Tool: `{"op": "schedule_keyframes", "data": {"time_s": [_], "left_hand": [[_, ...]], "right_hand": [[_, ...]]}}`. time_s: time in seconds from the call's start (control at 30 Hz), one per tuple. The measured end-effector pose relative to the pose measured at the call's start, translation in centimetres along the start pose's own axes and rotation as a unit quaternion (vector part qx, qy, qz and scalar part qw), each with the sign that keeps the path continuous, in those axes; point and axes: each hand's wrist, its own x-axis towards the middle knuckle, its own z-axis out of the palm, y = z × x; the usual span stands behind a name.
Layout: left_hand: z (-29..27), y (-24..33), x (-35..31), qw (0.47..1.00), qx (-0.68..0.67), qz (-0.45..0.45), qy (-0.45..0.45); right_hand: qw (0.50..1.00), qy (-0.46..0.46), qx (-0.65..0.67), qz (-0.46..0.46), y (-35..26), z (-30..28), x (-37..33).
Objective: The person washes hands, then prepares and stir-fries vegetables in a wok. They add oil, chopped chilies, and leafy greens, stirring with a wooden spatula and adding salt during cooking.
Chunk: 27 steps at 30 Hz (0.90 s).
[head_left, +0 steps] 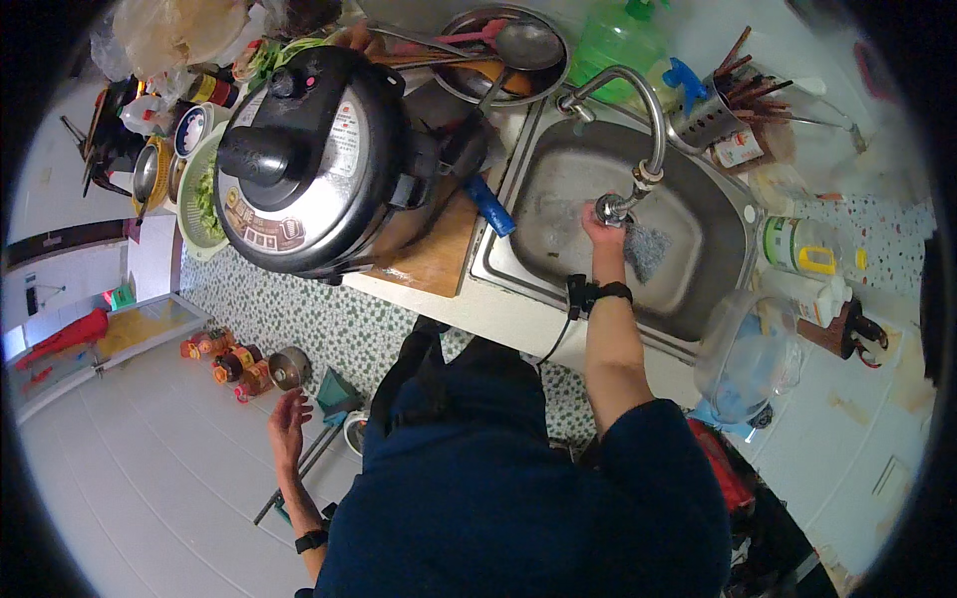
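Note:
My right hand [602, 233] is in the steel sink [558, 164], right at the mouth of the curved metal faucet [653, 130]. The faucet head covers most of its fingers, so their grip does not show. Beside that hand, on the sink bottom, is a grey, rough-textured patch like a scouring pad [648, 251]. My left hand [287, 427] hangs out to the left, away from the counter. Its fingers are apart and hold nothing. In the picture it appears just below a small metal pot [289, 368] that stands low, by the floor.
A large electric pressure cooker [309, 169] stands left of the sink by a wooden board [429, 261]. Behind is a metal bowl [560, 75] with ladles. A chopstick holder [706, 122], bottles [793, 246] and a clear plastic tub [738, 369] line the right. Several bottles [234, 364] stand low at left.

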Motion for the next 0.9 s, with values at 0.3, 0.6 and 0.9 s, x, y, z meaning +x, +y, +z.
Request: {"op": "schedule_keyframes", "data": {"time_s": [0.3, 0.6, 0.9], "left_hand": [[-0.9, -0.7, -0.2, 1.000, 0.004, -0.017, 0.025], [-1.3, -1.9, -1.6, 0.999, 0.020, -0.013, 0.047], [-1.3, -8.3, -7.3, 0.974, -0.027, -0.100, 0.203]], "right_hand": [[0.993, 0.036, -0.116, -0.003, 1.7, 2.4, -4.2], [0.477, 0.008, -0.804, -0.356, 9.8, 9.0, 0.2], [0.260, 0.011, -0.842, -0.473, 11.5, 13.4, 1.6]]}}
